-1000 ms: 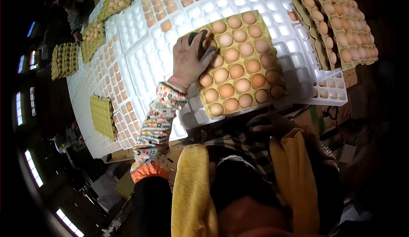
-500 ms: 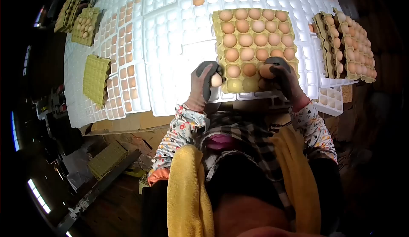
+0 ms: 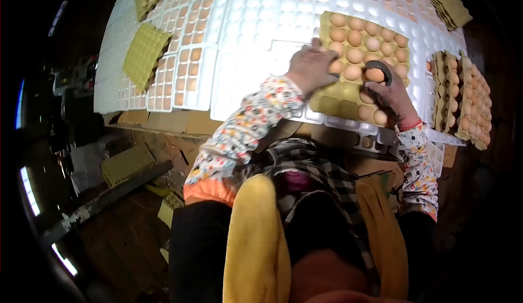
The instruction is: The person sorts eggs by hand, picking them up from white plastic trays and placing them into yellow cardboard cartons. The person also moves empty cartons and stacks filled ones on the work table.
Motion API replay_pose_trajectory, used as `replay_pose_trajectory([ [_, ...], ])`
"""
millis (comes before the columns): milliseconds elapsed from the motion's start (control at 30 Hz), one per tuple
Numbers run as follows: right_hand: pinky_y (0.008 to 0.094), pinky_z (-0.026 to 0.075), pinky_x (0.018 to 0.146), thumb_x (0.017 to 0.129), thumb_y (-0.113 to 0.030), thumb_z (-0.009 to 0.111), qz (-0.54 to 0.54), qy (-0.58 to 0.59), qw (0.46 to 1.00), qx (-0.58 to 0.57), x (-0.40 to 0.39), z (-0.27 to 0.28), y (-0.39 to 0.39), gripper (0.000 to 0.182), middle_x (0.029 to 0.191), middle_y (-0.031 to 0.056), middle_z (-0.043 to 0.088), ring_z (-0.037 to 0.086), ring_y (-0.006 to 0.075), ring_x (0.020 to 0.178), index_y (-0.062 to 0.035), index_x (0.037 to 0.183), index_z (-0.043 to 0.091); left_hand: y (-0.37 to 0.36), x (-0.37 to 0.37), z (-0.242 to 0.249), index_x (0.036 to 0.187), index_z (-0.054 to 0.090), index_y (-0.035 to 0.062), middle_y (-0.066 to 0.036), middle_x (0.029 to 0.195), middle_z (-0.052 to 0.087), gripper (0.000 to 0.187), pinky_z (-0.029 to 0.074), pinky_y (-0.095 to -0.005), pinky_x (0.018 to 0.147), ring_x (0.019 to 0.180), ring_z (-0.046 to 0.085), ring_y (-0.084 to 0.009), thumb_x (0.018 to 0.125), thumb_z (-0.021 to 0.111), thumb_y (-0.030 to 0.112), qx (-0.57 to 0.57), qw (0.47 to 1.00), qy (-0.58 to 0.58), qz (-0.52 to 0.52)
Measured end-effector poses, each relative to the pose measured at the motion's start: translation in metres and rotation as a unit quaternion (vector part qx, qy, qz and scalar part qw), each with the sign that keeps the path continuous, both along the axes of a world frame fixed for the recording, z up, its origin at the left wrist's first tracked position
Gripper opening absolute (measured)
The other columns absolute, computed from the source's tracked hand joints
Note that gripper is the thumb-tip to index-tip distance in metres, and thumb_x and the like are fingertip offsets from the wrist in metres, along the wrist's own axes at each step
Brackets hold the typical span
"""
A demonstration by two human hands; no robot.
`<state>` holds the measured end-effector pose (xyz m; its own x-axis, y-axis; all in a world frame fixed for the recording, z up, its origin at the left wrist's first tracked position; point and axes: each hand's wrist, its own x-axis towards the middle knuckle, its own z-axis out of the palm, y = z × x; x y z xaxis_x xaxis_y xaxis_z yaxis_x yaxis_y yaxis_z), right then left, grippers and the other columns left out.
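Note:
A pulp egg tray [image 3: 333, 97] filled with brown eggs [image 3: 355, 39] lies at the table's front, with several bare cups at its near left corner. My left hand [image 3: 311, 68], in a grey-palmed glove, reaches over the tray's left edge. Its thumb and fingers close around an egg [image 3: 335, 66] that still sits in the tray; the palm side is hidden. My right hand [image 3: 393, 92], gloved too, curls its dark fingertips round another egg [image 3: 375, 75] above the tray's right half. Below that hand, two eggs [image 3: 372, 114] sit in the front row.
White moulded trays [image 3: 245, 63] cover the brightly lit table, some holding eggs. An upturned pulp tray [image 3: 144, 55] lies on the left. Egg-filled pulp trays [image 3: 473, 101] stand on edge at the right, and stacked pulp trays [image 3: 444, 1] lie at the far right.
The view has turned, placing the tray farther right. My left hand has moved from the near left corner onto the left edge. Two eggs have left the tray's near left cups.

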<state>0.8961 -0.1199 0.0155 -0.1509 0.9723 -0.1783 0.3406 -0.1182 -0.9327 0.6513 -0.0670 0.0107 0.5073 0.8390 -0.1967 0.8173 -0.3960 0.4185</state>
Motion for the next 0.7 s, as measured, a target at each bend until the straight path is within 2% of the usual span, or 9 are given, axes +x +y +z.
replay_pose_trajectory([
  [33,0.0351,0.051,0.085,0.076,-0.023,0.075,0.039,-0.208,0.976,0.048,-0.014,0.002,0.006,0.052,0.120,0.0115,0.053,0.057,0.0242,0.101,-0.0149,0.124,0.057,0.002,0.012,-0.002,0.124,0.055,0.0160,-0.023,0.120,0.054,0.049,0.049,-0.0385,0.089,0.106,0.057,-0.0323,0.082,0.064,0.040,0.082,0.986,0.133,-0.066],
  [67,0.0383,0.051,0.086,0.074,-0.023,0.076,0.068,-0.406,0.905,0.111,-0.029,0.007,0.009,0.056,0.128,0.0128,0.049,0.056,0.0275,0.107,-0.0189,0.126,0.055,0.012,0.028,-0.048,0.121,0.055,0.0131,-0.024,0.121,0.053,0.045,0.048,-0.0410,0.090,0.106,0.056,-0.0346,0.083,0.060,0.038,-0.020,0.976,-0.129,0.177],
  [100,0.0437,0.052,0.087,0.070,-0.024,0.078,0.083,-0.522,0.843,0.102,-0.047,0.006,0.010,0.062,0.139,0.0147,0.037,0.051,0.0342,0.115,-0.0241,0.127,0.054,0.015,0.027,-0.033,0.118,0.056,0.0108,-0.023,0.121,0.052,0.042,0.048,-0.0427,0.090,0.107,0.055,-0.0367,0.084,0.060,0.035,-0.041,0.980,-0.116,0.159],
  [133,0.0447,0.052,0.086,0.069,-0.024,0.078,0.094,-0.562,0.816,0.094,-0.058,-0.004,0.010,0.061,0.140,0.0147,0.035,0.050,0.0360,0.115,-0.0224,0.126,0.054,0.017,0.016,-0.009,0.119,0.056,0.0109,-0.023,0.118,0.051,0.047,0.048,-0.0445,0.091,0.107,0.054,-0.0396,0.081,0.063,0.037,0.053,0.989,0.107,-0.083],
  [267,0.0447,0.052,0.084,0.069,-0.025,0.079,0.022,-0.491,0.856,0.160,-0.046,-0.029,0.013,0.053,0.134,0.0157,0.044,0.054,0.0362,0.108,-0.0163,0.118,0.059,-0.032,-0.061,-0.001,0.119,0.058,0.0112,-0.025,0.124,0.046,0.060,0.049,-0.0424,0.091,0.108,0.054,-0.0401,0.068,0.075,0.038,-0.005,0.984,-0.174,0.034],
  [367,0.0376,0.050,0.079,0.069,-0.030,0.082,-0.090,-0.343,0.931,0.090,-0.078,-0.004,-0.017,0.057,0.117,0.0158,0.052,0.059,0.0290,0.090,-0.0055,0.116,0.060,-0.081,-0.179,-0.011,0.116,0.060,0.0104,-0.022,0.128,0.045,0.058,0.049,-0.0420,0.093,0.110,0.053,-0.0394,0.068,0.080,0.037,0.038,0.988,-0.136,0.055],
  [433,0.0340,0.049,0.078,0.069,-0.031,0.084,-0.025,-0.263,0.965,-0.008,-0.140,0.007,-0.038,0.061,0.106,0.0150,0.055,0.058,0.0271,0.085,0.0012,0.115,0.059,-0.092,-0.250,-0.025,0.114,0.061,0.0117,-0.021,0.128,0.045,0.052,0.050,-0.0427,0.093,0.112,0.051,-0.0379,0.070,0.078,0.035,0.030,0.997,-0.017,0.073],
  [533,0.0415,0.052,0.085,0.067,-0.024,0.083,0.126,-0.147,0.980,-0.047,-0.262,-0.013,-0.042,0.050,0.113,0.0170,0.056,0.059,0.0349,0.098,-0.0137,0.109,0.059,-0.075,-0.300,-0.043,0.107,0.062,0.0138,-0.019,0.134,0.041,0.040,0.052,-0.0413,0.088,0.113,0.051,-0.0358,0.073,0.076,0.029,-0.011,0.993,0.114,-0.031],
  [700,0.0421,0.052,0.087,0.075,-0.030,0.073,0.293,-0.376,0.874,0.094,-0.364,-0.097,-0.037,0.054,0.131,0.0174,0.045,0.054,0.0353,0.110,-0.0221,0.126,0.055,-0.056,-0.330,-0.091,0.104,0.064,0.0153,-0.018,0.124,0.053,0.024,0.054,-0.0412,0.079,0.101,0.060,-0.0340,0.080,0.067,0.018,0.097,0.982,0.056,-0.153],
])
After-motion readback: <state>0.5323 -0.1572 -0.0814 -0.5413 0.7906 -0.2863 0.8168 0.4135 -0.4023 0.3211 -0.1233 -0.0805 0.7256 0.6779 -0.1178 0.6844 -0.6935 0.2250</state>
